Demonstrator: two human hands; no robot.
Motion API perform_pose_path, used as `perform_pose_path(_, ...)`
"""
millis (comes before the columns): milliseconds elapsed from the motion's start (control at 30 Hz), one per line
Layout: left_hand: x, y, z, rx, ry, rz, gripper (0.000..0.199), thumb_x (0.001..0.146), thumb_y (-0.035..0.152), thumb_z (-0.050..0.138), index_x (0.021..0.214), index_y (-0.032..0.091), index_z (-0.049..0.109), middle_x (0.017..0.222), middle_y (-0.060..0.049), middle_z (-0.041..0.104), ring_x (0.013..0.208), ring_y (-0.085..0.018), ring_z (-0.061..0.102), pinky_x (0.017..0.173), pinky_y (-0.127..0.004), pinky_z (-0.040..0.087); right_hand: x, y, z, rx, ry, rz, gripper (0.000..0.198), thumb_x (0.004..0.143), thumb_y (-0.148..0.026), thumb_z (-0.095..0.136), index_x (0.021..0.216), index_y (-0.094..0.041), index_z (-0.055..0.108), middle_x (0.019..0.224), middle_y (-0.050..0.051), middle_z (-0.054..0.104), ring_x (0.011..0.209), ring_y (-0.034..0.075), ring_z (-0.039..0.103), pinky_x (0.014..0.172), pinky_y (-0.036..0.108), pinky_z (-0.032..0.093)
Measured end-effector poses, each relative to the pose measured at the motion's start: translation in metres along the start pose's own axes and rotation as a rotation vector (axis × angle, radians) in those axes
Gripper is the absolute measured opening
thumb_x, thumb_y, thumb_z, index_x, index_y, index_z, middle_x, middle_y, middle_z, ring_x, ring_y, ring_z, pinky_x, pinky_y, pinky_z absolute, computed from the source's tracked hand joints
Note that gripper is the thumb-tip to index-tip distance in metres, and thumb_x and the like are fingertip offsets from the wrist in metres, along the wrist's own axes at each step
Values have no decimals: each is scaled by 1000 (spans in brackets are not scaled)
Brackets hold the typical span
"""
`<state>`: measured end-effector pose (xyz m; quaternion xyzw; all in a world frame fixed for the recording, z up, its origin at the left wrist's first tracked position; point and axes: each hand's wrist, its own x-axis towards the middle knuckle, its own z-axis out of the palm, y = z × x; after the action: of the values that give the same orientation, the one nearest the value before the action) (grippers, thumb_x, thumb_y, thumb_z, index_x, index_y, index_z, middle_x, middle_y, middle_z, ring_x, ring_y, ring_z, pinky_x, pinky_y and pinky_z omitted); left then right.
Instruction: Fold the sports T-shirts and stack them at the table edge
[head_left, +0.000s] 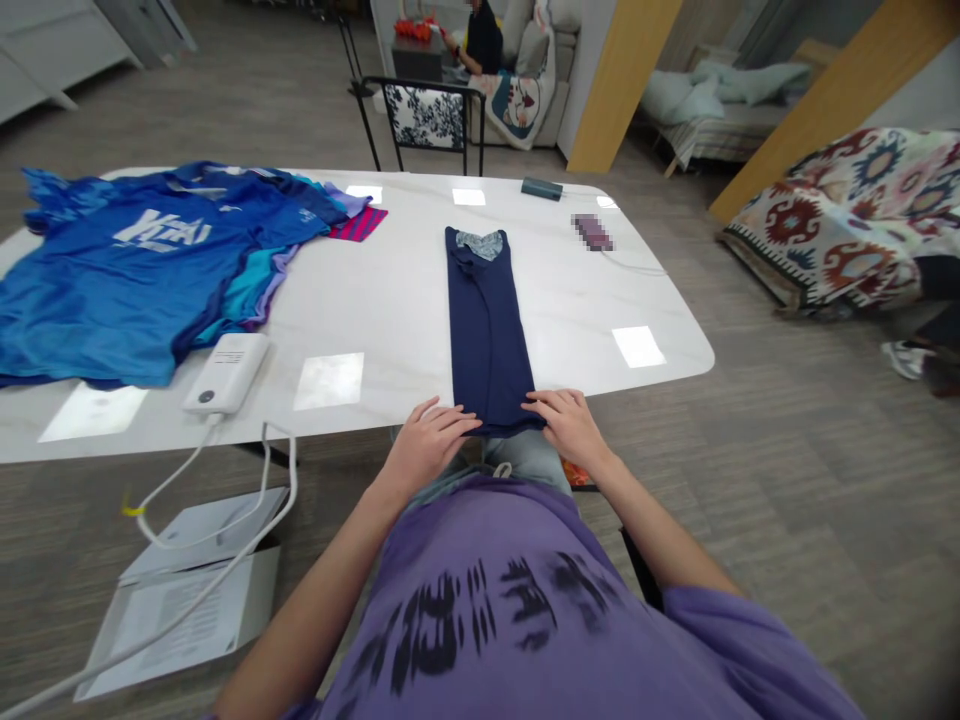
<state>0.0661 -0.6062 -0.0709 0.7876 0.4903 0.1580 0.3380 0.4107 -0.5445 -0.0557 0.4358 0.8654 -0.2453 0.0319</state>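
A navy blue shirt lies folded into a long narrow strip on the white table, its collar end with a grey patterned lining pointing away from me. At its lower left corner, my left hand holds the near end, fingers on top of the cloth and thumb hidden. My right hand grips the lower right corner in the same way, fingertips on the fabric. That near end lies at the table's front edge, just above my lap.
A pile of spread shirts, a blue jersey on top, covers the table's left side. A white power bank with a cable sits nearby. A dark case and a blurred phone-like object lie far right. Beyond stands a chair; a person sits behind.
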Motion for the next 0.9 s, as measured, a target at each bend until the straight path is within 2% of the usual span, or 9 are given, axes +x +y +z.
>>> perform_pose_path(100, -17, 28, -21, -106, -42, -22, 33, 118, 27, 56, 142, 28, 78, 134, -7, 86, 122, -25, 81, 116, -48, 59, -23, -10, -20, 154, -105, -80, 50, 99, -4, 61, 141, -27, 76, 149, 9, 77, 132, 28, 69, 115, 48, 42)
perform_pose_path(233, -29, 68, -63, -303, -80, -25, 26, 117, 28, 62, 139, 29, 76, 125, -3, 87, 109, -21, 83, 100, -38, 62, -41, -21, -68, 502, -258, -164, 20, 113, -20, 58, 126, -24, 73, 115, 5, 81, 106, 21, 73, 104, 42, 47)
perform_pose_path(333, -14, 82, -95, -377, -29, -9, 24, 115, 24, 64, 136, 29, 73, 120, -1, 87, 104, -18, 82, 97, -35, 62, -27, -25, -109, 641, -239, -189, 13, 118, -28, 58, 123, -25, 69, 108, 3, 79, 97, 19, 71, 101, 39, 48)
perform_pose_path(400, 12, 75, -113, -353, 58, -26, 24, 114, 25, 65, 136, 30, 74, 120, -1, 87, 104, -18, 82, 97, -34, 62, 0, -21, -131, 629, -165, -194, 12, 118, -30, 59, 125, -26, 68, 109, 3, 78, 97, 19, 70, 98, 38, 49)
perform_pose_path(533, 100, 16, -133, -278, 299, -183, 23, 113, 38, 68, 130, 26, 78, 116, -4, 85, 99, -20, 79, 92, -33, 62, 100, 13, -144, 536, 71, -37, 23, 116, -46, 65, 107, -25, 68, 94, 2, 73, 86, 21, 65, 87, 37, 50)
perform_pose_path(600, 156, -31, -132, -266, 388, -247, 28, 111, 45, 69, 127, 24, 79, 106, -3, 83, 90, -19, 75, 87, -32, 62, 165, 42, -131, 518, 141, 58, 35, 115, -56, 62, 103, -24, 68, 93, 3, 72, 87, 22, 65, 86, 37, 52)
perform_pose_path(700, 232, -104, -114, -248, 425, -321, 36, 111, 51, 65, 130, 22, 76, 106, -5, 81, 90, -20, 74, 90, -33, 63, 253, 86, -95, 444, 169, 179, 45, 116, -63, 55, 119, -21, 72, 110, 9, 77, 101, 27, 70, 95, 41, 57)
perform_pose_path(800, 272, -150, -80, -136, 426, -426, 57, 110, 50, 66, 154, 15, 64, 144, -19, 74, 122, -30, 75, 115, -46, 60, 301, 108, -54, 271, 200, 304, 61, 117, -64, 51, 154, -18, 64, 152, 20, 69, 133, 36, 68, 115, 53, 55)
perform_pose_path(900, 269, -156, -40, -12, 305, -374, 69, 115, 52, 58, 171, 13, 51, 175, -25, 52, 165, -40, 50, 138, -59, 40, 304, 108, -21, 133, 116, 283, 70, 120, -60, 42, 177, -20, 46, 182, 19, 45, 166, 38, 46, 135, 61, 41)
